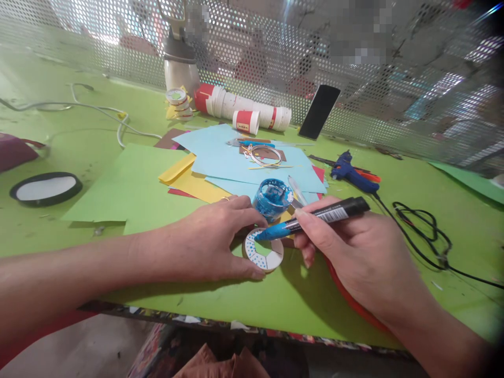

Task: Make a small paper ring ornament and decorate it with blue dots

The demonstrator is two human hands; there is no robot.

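Here the left hand [214, 239] pinched a small paper ring [263, 250] flat on the green sheet [275, 299], fingers curled round its left edge. The right hand [350, 247] gripped a black marker [315, 218] closed-fisted, its long axis running right to left, blue tip touching the ring's top. Just behind sat a blue paint pot [272, 198]; farther back, a glue gun [350, 170].

Matt green paper sheet [129, 189], glossy plastic paint pot [272, 198], perforated metal screen [394, 105].
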